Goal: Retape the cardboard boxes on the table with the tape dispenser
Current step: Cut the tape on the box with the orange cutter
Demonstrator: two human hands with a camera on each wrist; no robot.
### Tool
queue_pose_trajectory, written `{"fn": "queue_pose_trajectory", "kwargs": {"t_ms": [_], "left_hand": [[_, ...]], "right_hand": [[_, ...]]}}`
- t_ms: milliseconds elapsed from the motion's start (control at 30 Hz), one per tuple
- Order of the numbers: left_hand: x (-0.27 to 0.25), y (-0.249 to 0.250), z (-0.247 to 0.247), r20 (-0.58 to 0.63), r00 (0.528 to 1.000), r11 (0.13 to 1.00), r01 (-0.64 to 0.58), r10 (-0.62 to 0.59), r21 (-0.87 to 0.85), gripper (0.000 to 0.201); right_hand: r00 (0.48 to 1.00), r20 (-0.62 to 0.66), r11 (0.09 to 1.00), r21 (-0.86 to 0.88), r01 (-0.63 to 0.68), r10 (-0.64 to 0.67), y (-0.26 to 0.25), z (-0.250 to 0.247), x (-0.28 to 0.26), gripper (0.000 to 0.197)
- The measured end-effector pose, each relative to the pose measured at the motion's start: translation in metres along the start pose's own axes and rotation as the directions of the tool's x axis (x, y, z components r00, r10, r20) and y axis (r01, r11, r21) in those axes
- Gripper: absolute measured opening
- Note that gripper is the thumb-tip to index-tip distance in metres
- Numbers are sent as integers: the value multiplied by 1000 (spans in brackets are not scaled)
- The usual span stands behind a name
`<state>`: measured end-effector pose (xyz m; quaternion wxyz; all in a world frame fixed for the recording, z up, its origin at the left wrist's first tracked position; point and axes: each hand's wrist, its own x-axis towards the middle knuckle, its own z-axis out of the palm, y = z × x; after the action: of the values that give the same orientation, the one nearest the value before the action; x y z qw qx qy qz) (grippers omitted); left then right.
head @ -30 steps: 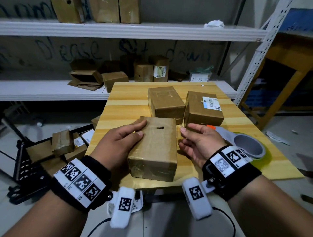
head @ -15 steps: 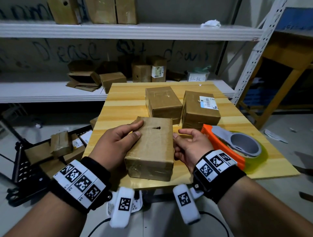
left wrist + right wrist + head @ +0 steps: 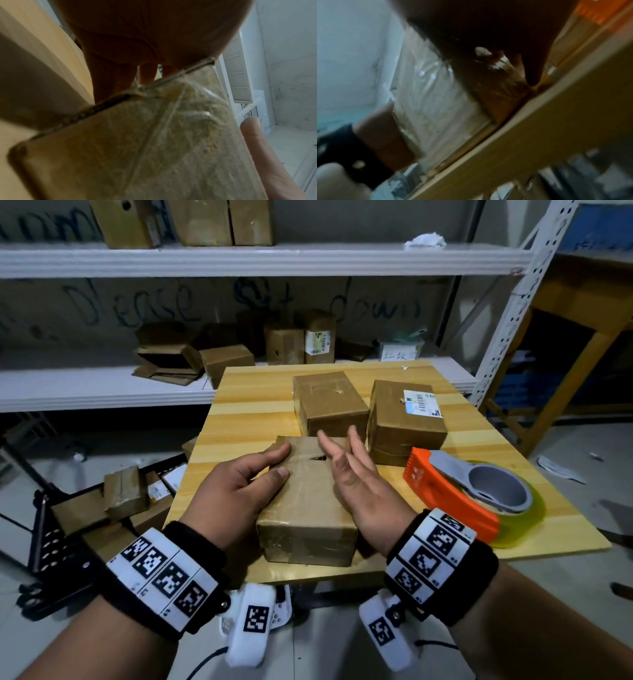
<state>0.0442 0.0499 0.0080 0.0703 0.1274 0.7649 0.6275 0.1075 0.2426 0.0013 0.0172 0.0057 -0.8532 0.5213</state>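
Observation:
A taped cardboard box (image 3: 305,508) lies at the near edge of the wooden table (image 3: 246,419), its wrinkled taped end filling the left wrist view (image 3: 154,148). My left hand (image 3: 239,491) grips its left side, thumb on top and fingers round the far corner. My right hand (image 3: 352,474) hovers over the box's right side with straight, spread fingers and holds nothing. The orange tape dispenser (image 3: 469,491) with its clear roll lies on the table to the right. Two more boxes, one plain (image 3: 329,402) and one labelled (image 3: 404,419), stand behind.
Metal shelving (image 3: 239,258) with several cardboard boxes runs behind the table. A black cart (image 3: 68,525) with more boxes stands low on the left. A wooden frame (image 3: 582,337) is at the right.
My right hand has let go of the box's right side, lifted and spread its fingers above it. The left hand keeps its hold. The view moved closer to the table.

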Motion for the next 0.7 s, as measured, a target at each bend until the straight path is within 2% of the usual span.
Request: {"fn": "queue_pose_trajectory", "kwargs": {"t_ms": [100,200,267,400,567,633,700], "left_hand": [[1,-1,3,-8,1000,1000,0,0,-19,34],[2,-1,4,-16,1000,1000,-16,16,5,34],[3,-2,4,-17,999,999,-33,34,38,34],[2,-2,2,-22,997,992,-74,77,107,33],[-1,-1,1,-14,996,982,-84,88,171,32],[0,-1,-1,-2,997,974,-73,75,214,31],[1,2,-3,-9,999,983,-44,46,176,27]], "right_hand": [[1000,-5,996,-87,3,-3,3,-1,1,101],[1000,13,984,-179,22,-20,3,-5,3,110],[999,23,975,-216,41,-36,2,-8,4,104],[997,54,975,-215,56,-46,0,-12,0,77],[992,88,988,-111,105,-96,3,-15,-4,83],[997,42,997,-19,70,-69,3,-14,-7,78],[996,-86,996,84,13,-5,-3,-13,-8,67]]}}
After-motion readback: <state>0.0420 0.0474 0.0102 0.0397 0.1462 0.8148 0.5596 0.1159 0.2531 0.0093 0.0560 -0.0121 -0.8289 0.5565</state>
